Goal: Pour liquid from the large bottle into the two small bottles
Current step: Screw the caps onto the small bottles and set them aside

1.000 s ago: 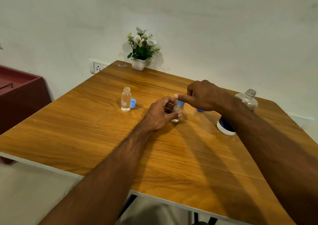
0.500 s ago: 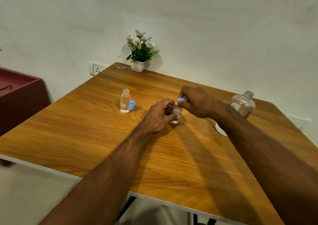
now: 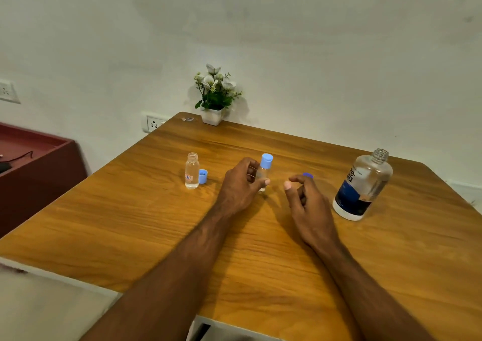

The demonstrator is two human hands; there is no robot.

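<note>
Wooden bench (image 3: 130,223) underneath it all, warm orange grain, pushed into a pale wall corner. Over at 3 o'clock, large bottle (image 3: 363,185), uncapped, leaning a touch in this wide view, clear liquid inside, dark blue label low on its body. Up at 12 o'clock, at the far edge, potted white flowers (image 3: 215,95) in a small white pot. Dead centre, left hand (image 3: 241,184), fingers curled round the capped small bottle (image 3: 264,173), pale blue cap on top, bottle standing upright on the wood. Just to its 3 o'clock, right hand (image 3: 305,199), holding nothing, fingers loosely bent, thumb and forefinger apart, hovering close to the capped bottle without touching. Behind those fingertips, dark blue cap (image 3: 308,175) peeking out, mostly hidden. Off at 9 o'clock from the hands, second small bottle (image 3: 192,170), open-mouthed, upright, partly filled with clear liquid, red-and-white label near the base. Touching its right side, loose blue cap (image 3: 203,176) lying tipped on the bench.
</note>
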